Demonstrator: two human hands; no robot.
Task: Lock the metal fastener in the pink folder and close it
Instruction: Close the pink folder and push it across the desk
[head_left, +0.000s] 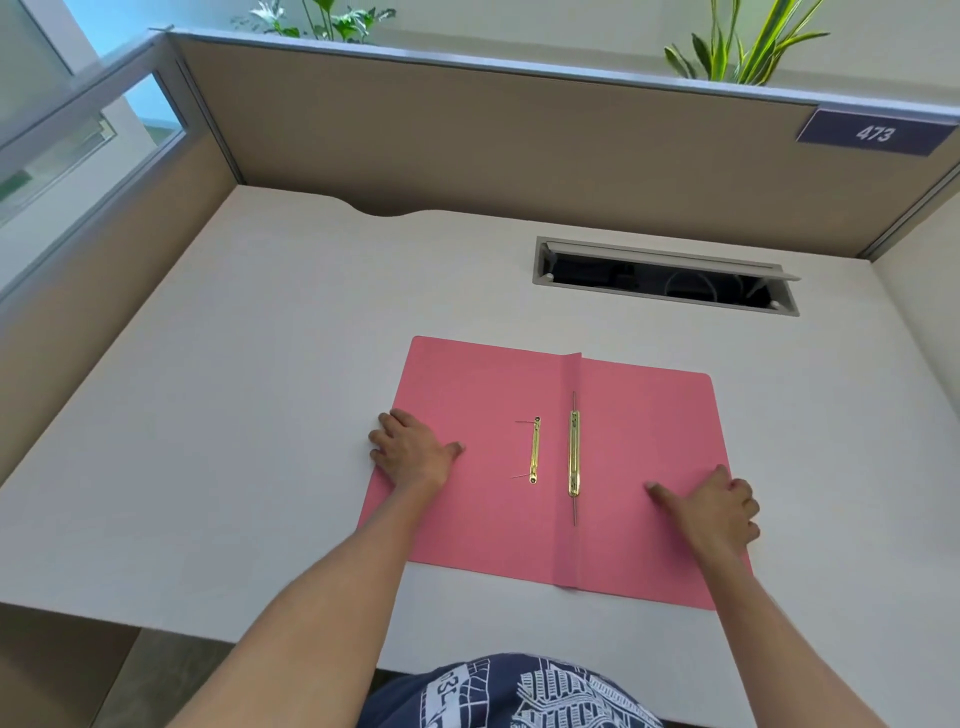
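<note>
Barely begun, by the look of it. Pink folder (467, 499) lying open and flat on the white bench (234, 415), near its front edge, spine fold running toward the camera. Along that fold, the fastener base (573, 453), its thin prongs lying flat and pointing out past both ends. Loose on the left leaf, just beside the base but apart from it, the brass bar (534, 450), with two fine wire tips sticking out leftward. Not yet fitted over the prongs, so nothing locked; cover not yet swung over either.

Left hand (413, 447) flat on the folder's left edge, fingers spread and partly over onto the bench, pinching nothing. Right hand (714, 506) flat on the right leaf near its outer edge, forefinger stretched toward the spine, other fingers loosely curled, likewise holding nothing.

Left to do, judging from this: raise the prongs, set the bar over them, fold them down and slide the catches, then close the cover.

No papers visible in the folder. Farther back, an open cable hatch (665, 275) in the bench, well apart from the folder; partition walls (467, 145) on three sides, plants (743, 47) above, a plate reading 473 (875, 133). Nothing in the way of the work.
</note>
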